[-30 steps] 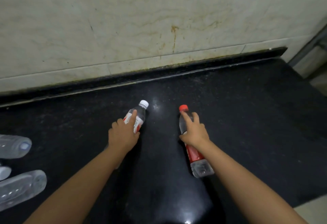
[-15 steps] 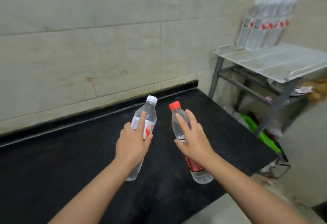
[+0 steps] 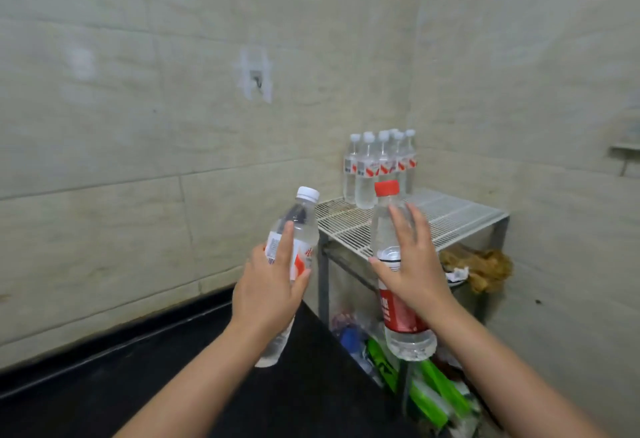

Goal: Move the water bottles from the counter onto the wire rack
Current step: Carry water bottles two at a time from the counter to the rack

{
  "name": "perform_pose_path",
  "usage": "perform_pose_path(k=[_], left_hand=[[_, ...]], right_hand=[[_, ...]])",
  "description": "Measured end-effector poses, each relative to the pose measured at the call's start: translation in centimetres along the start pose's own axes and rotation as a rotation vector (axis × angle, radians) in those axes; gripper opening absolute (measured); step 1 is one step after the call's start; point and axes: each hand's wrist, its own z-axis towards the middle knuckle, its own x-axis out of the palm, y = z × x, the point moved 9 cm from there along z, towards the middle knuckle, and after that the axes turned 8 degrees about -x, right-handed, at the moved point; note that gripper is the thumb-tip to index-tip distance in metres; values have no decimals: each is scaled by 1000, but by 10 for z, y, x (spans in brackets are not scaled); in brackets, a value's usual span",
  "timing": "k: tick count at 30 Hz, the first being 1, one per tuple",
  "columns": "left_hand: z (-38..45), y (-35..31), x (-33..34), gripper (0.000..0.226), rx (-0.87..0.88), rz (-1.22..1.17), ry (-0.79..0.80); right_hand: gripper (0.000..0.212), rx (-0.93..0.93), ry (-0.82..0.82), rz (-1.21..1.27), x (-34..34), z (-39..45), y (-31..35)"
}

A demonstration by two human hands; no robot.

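Pale tiled walls meet in a corner behind the black stone counter [image 3: 173,385], and the white wire rack [image 3: 446,216] stands at two o'clock with a cluster of clear white-capped bottles [image 3: 377,167] upright at its back. Left hand [image 3: 268,285] grips a clear white-capped water bottle [image 3: 298,230], tilted. Right hand [image 3: 414,264] holds a clear red-capped, red-labelled bottle [image 3: 398,302] upright, just before the rack, fingers curled round.

Two bare forearms reach up from the bottom edge of the frame, with no sleeve, watch, ring or glove on either. The left hand [image 3: 268,294] and right hand [image 3: 417,273] have short, unpainted nails.
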Motion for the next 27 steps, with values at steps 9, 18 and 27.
perform_pose_path(k=[9,18,27], left_hand=[[132,-97,65,70,98,-124,-92],[225,-149,153,69,24,-165,-181],[298,-180,240,76,-212,-181,-339]], right_hand=[[82,-54,-125,-8,-36,121,-119],[81,-89,-129,114,-10,211,-241],[75,-261,17,307,72,285,-341]])
